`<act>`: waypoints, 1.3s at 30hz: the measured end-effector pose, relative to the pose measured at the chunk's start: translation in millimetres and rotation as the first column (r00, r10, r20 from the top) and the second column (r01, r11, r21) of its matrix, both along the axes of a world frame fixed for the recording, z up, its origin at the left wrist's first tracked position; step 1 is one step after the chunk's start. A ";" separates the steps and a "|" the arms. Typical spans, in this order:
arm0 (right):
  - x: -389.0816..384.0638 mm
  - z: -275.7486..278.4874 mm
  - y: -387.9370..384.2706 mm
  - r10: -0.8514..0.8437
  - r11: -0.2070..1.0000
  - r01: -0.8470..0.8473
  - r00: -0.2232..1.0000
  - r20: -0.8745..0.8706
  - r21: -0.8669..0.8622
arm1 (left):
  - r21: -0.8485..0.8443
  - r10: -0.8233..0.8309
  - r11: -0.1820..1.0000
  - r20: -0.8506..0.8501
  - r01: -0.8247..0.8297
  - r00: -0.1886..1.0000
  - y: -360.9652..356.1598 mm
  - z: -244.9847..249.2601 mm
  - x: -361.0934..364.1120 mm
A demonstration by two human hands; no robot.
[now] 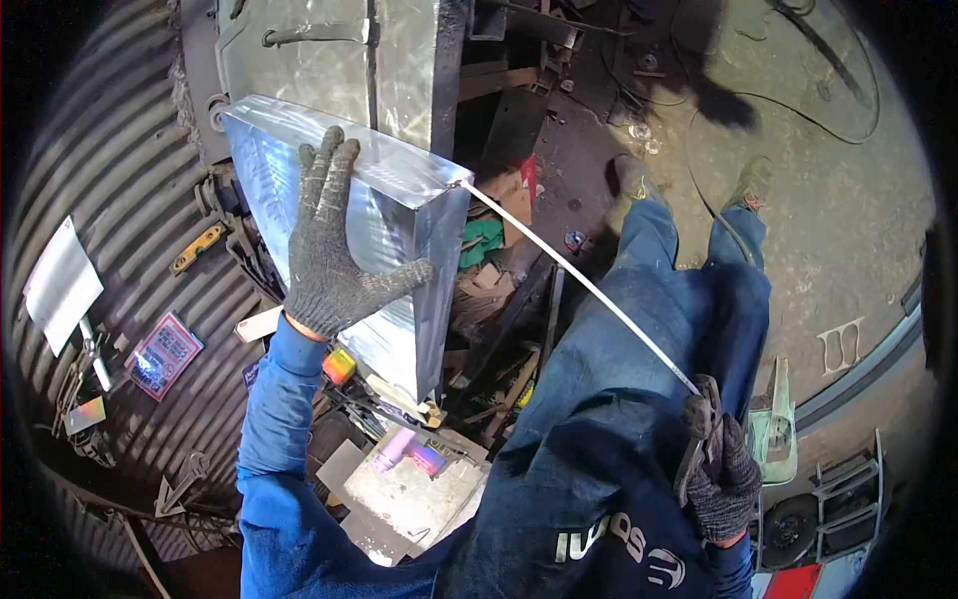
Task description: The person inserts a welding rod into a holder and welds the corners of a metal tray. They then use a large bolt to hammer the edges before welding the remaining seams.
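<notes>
My left hand (334,270), in a grey knitted glove, lies with fingers spread on a shiny sheet-metal box (384,165). The fingertips reach over its top face and the thumb stretches across its side. My right hand (726,479), also gloved, is closed around a welding electrode holder (699,419) beside my thigh. From that holder a long, thin, pale welding rod (584,280) runs slantwise to the near corner of the box, its tip right at the edge. The right fingers partly hide the holder.
The box rests against a metal-topped bench (409,60). Below lie scraps, a green cloth (481,243) and a cardboard box (399,499) holding a purple bottle (395,449). A yellow spirit level (198,249) hangs by the corrugated wall (130,180). A cable (798,125) crosses the floor.
</notes>
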State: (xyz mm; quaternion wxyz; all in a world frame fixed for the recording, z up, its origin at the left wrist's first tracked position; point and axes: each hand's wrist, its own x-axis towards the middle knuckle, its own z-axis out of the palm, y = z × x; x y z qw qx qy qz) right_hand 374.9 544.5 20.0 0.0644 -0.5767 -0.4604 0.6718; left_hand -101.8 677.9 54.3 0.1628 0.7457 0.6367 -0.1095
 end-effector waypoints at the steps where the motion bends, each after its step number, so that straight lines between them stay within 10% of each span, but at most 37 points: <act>1: -0.3 -0.1 0.5 0.001 1.000 -0.001 1.000 0.007 -0.020 | 0.001 0.003 1.000 0.000 -0.003 1.000 0.3 0.3 0.2; 30: -6.9 0.7 8.7 -0.039 0.995 0.033 0.997 -0.061 -0.094 | 0.003 -0.024 1.000 -0.008 0.024 1.000 2.7 3.8 6.3; 39: 19.4 -23.4 -50.2 0.027 0.998 -0.019 0.988 0.151 -0.058 | 0.060 -0.062 0.996 -0.008 0.062 0.998 0.6 -5.9 -4.4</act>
